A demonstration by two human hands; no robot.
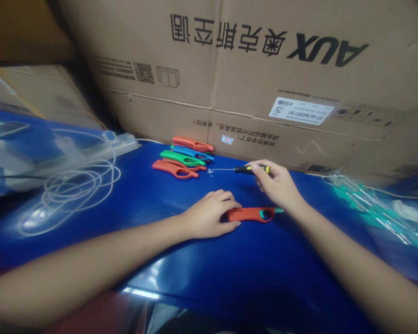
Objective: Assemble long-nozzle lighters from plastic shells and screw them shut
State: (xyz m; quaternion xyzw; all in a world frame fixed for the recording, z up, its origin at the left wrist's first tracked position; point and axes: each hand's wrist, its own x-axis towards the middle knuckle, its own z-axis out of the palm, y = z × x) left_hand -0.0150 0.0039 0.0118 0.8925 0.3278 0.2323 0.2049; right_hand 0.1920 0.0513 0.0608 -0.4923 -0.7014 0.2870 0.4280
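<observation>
My left hand (214,214) lies on the blue table with its fingers closed around the left end of an orange lighter casing (246,214). Green shows through the casing's loop, and a green piece sticks out at its right end. Above it, my right hand (273,181) grips a screwdriver (243,170) by its black-and-yellow handle. The thin shaft points left, its tip beside a few tiny metal pieces (210,171), probably screws. Farther left, several lighter casings lie side by side: orange (174,169), green (181,157) and blue (191,152) among them.
A large cardboard box (209,102) with upside-down print walls off the back. White cable (80,185) lies coiled at left near a power strip (121,144) and a phone (7,131). Green parts with metal rods (376,204) are piled at right.
</observation>
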